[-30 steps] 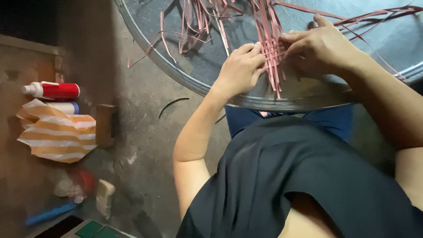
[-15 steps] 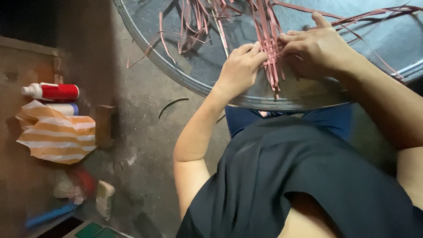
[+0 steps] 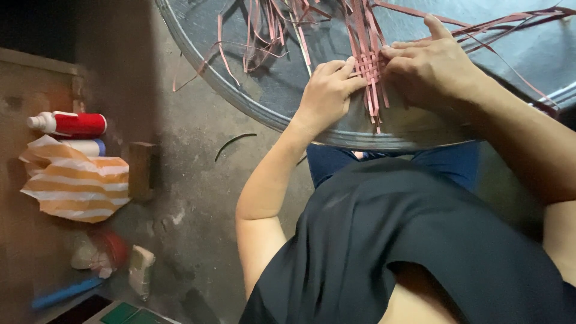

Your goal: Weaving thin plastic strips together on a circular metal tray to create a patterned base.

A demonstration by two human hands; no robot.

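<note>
A small woven patch (image 3: 370,67) of reddish-pink strips is worked on a round grey metal tray (image 3: 264,90) that is rested across the lap of a seated person. The patch is pinched at its left edge by the curled fingers of the left hand (image 3: 327,93). It is pressed from the right by the right hand (image 3: 433,69), whose fingers are bent and laid over the weave. Loose strips (image 3: 270,30) are fanned out across the far side of the tray, and some are trailed over its left rim. On the floor at far left, a red and white bottle (image 3: 69,123) is seen beside an orange-striped bag (image 3: 75,183). A blue pen (image 3: 60,293) is seen nearer.
</note>
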